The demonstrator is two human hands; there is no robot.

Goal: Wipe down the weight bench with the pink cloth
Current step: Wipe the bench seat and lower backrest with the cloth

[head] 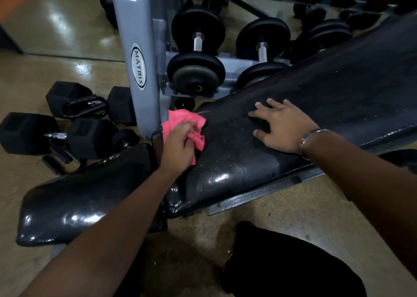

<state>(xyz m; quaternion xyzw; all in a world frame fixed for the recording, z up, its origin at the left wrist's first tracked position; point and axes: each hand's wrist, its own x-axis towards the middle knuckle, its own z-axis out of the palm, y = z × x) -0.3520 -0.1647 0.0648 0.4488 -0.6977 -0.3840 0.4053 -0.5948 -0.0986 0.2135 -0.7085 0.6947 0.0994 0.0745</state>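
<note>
The weight bench has a long black back pad (316,98) running from the centre up to the right, and a shorter glossy seat pad (79,204) at the lower left. My left hand (178,145) grips a crumpled pink cloth (180,118) pressed on the lower left end of the back pad, by the gap between the two pads. My right hand (282,125) lies flat with fingers spread on the back pad, a little to the right of the cloth. It wears a metal bracelet at the wrist.
A grey upright post (137,55) of a dumbbell rack stands just behind the cloth. Round black dumbbells (198,48) rest on the rack. Hex dumbbells (54,125) lie on the tan floor at left. My dark-clothed knee (293,263) is at the bottom.
</note>
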